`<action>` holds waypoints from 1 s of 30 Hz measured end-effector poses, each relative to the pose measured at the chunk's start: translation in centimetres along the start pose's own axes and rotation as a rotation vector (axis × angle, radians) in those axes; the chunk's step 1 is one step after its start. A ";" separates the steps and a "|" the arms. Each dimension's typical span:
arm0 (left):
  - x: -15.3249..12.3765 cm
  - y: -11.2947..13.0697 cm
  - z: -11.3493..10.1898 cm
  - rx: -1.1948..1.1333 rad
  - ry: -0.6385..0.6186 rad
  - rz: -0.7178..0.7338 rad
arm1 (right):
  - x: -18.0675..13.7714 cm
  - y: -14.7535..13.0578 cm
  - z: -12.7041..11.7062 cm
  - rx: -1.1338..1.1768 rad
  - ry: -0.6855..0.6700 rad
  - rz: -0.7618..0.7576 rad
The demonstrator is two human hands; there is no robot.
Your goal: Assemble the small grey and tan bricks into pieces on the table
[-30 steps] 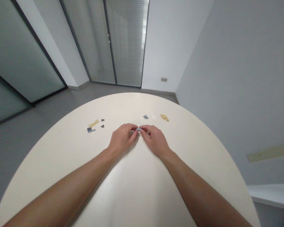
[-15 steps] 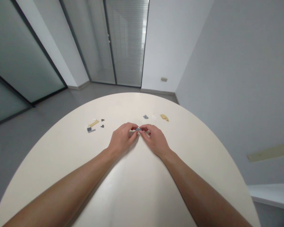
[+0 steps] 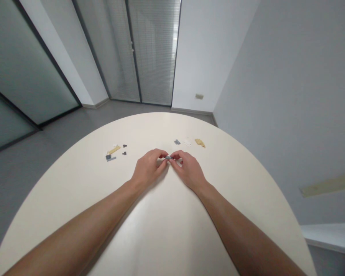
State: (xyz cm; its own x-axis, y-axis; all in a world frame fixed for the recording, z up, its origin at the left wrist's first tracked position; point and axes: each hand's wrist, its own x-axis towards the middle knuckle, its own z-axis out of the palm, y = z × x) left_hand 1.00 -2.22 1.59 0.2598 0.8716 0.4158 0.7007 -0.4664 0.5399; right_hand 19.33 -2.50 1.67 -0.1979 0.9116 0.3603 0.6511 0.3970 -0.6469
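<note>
Between my two hands is a small grey piece (image 3: 168,157), perhaps a toy building brick; my fingers cover most of it. My left hand (image 3: 150,165) pinches its left end with thumb and fingertips. From the other side my right hand (image 3: 188,167) pinches the right end, so the fingertips of both hands nearly meet. Just beyond the hands lie several small grey pieces (image 3: 177,142), some white pieces (image 3: 187,142) and a cluster of tan pieces (image 3: 199,142).
On the left of the round white table (image 3: 166,230) lie a long tan piece (image 3: 114,149), a grey strip (image 3: 111,159), a dark block (image 3: 108,156) and two small dark pieces, one farther (image 3: 124,145) and one nearer (image 3: 124,153). A wall (image 3: 290,96) stands at the right.
The grey piece has turned slightly between my fingertips, and a lighter face of it shows now. My right fingers have shifted very little; the pieces on the table have stayed put.
</note>
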 end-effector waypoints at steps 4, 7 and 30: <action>0.0 0.1 0.0 0.006 0.006 0.007 | 0.0 0.0 0.0 -0.011 0.000 0.009; 0.0 0.2 0.0 0.010 0.009 0.008 | 0.0 0.1 0.1 -0.011 0.003 0.012; 0.0 0.6 -0.3 0.049 -0.040 -0.041 | 0.0 0.3 0.1 0.002 0.017 -0.025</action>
State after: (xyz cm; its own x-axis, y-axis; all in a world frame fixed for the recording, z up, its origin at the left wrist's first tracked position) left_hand 1.21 -2.50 2.11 0.2558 0.8956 0.3638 0.7425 -0.4231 0.5193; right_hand 19.43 -2.36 1.46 -0.2018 0.8995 0.3876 0.6446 0.4199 -0.6388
